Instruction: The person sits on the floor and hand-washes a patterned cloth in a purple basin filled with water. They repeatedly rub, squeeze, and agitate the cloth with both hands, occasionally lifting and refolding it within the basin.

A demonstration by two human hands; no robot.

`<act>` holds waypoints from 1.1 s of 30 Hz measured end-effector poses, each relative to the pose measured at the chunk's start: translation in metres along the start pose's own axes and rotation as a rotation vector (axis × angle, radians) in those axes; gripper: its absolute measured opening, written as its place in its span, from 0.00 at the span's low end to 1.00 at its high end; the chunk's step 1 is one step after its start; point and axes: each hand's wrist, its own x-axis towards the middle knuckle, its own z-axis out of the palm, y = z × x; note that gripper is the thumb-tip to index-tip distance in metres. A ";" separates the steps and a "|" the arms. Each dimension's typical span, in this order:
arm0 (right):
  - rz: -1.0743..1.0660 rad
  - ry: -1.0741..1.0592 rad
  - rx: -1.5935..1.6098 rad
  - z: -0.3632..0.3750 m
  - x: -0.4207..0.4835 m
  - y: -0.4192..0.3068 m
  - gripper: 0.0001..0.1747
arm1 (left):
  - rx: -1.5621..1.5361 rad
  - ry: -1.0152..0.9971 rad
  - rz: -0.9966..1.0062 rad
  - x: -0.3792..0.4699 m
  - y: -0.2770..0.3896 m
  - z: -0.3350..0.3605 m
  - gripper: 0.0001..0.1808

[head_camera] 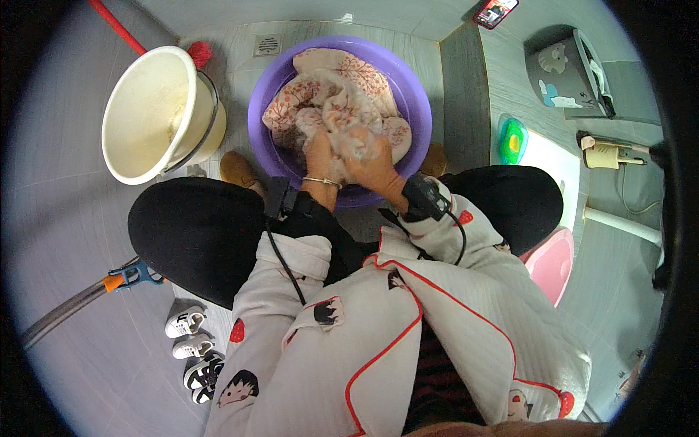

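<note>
A purple plastic basin (420,117) stands on the tiled floor between my feet. Wet, sudsy cream cloth with a red-orange branch print (363,76) lies bunched in it. My left hand (322,155), the one at the left of the picture with a bangle on its wrist, cannot be sided for certain; I take the hand at the right as my right hand (371,158). Both are close together on the cloth at the basin's near side. Foam covers the right one's fingers, which look closed on a bunch of cloth. The left one's fingertips are hidden in the cloth and suds.
A cream bucket (188,109) with a dark handle stands left of the basin, beside a red brush (200,53). At the right are a green soap dish (513,141), a grey container (562,74) and a phone (495,12). Shoes (188,322) lie lower left, near a metal pole (71,311).
</note>
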 end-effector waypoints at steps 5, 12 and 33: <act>-0.122 0.056 -0.108 -0.011 0.009 -0.010 0.11 | 0.612 -0.124 0.214 -0.008 -0.006 -0.001 0.16; 0.085 0.003 0.005 -0.003 -0.008 -0.004 0.12 | 0.459 -0.117 0.151 0.001 -0.009 -0.006 0.14; 0.178 0.256 0.020 -0.088 0.066 -0.025 0.36 | 0.011 -0.100 0.169 0.007 0.023 0.005 0.17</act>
